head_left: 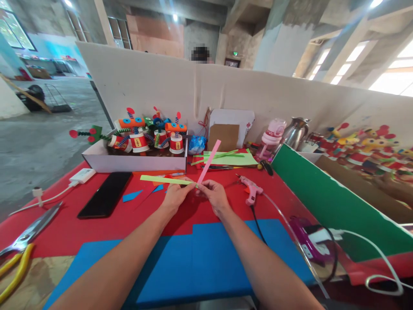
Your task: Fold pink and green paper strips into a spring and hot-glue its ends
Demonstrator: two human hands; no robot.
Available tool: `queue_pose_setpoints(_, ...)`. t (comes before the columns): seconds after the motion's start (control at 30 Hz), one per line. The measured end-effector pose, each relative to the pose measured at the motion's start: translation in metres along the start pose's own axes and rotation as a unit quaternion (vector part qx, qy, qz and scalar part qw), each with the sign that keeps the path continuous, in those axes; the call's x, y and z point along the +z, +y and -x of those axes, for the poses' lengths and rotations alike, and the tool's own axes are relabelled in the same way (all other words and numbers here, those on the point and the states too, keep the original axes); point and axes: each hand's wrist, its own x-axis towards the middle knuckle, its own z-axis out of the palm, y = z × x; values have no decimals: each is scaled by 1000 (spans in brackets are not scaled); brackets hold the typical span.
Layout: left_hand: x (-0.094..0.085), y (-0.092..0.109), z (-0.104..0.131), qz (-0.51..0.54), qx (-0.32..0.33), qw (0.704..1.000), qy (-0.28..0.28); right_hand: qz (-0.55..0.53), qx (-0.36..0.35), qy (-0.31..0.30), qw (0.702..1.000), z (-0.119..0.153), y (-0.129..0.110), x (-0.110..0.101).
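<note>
My left hand (176,196) pinches a light green paper strip (161,179) near its right end; the strip stretches out to the left. In my right hand (213,194) is the lower end of a pink paper strip (211,159), which slants up and to the right. The two strips meet at my fingertips, where the fingers partly hide the join. Behind my hands, a light green sheet (250,159) lies with thin green strips (222,155) on it. Blue paper scraps (132,196) lie left of my left hand. A pink hot glue gun (251,189) rests right of my right hand.
A white box (135,163) holds several paper-cup figures (139,142). Left are a black phone (105,194), a white charger (82,175) and yellow-handled scissors (24,245). At right stand a pink bottle (271,135), a metal jug (294,129), a green-sided box (335,206) and a purple power strip (311,243).
</note>
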Motion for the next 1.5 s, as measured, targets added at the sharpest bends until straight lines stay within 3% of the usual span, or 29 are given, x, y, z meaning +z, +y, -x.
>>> queue_pose_setpoints(0.2,0,-4,-2,90,-56,994,-1,3,-11,10,1000,0,1,1)
queue_pose_setpoints(0.57,-17,-4,-19,153,13,983,99,70,-54,62,994,-7,1,-8)
queue_pose_setpoints(0.9,-33,4,-30,232,41,955,178,39,-30,98,994,-8,0,-10)
queue_pose_setpoints(1.0,-29,5,-26,203,31,968,143,-8,-8,91,996,-6,-2,-8)
queue_pose_setpoints(1.13,-13,1,-14,76,7,997,25,-73,9,54,996,-1,-5,-1)
queue_pose_setpoints(1.27,-2,-3,-7,11,11,997,-77,-94,5,1,996,2,-6,5)
queue_pose_setpoints(1.5,-3,-7,-8,-34,36,998,-50,-67,5,-25,997,3,-3,5)
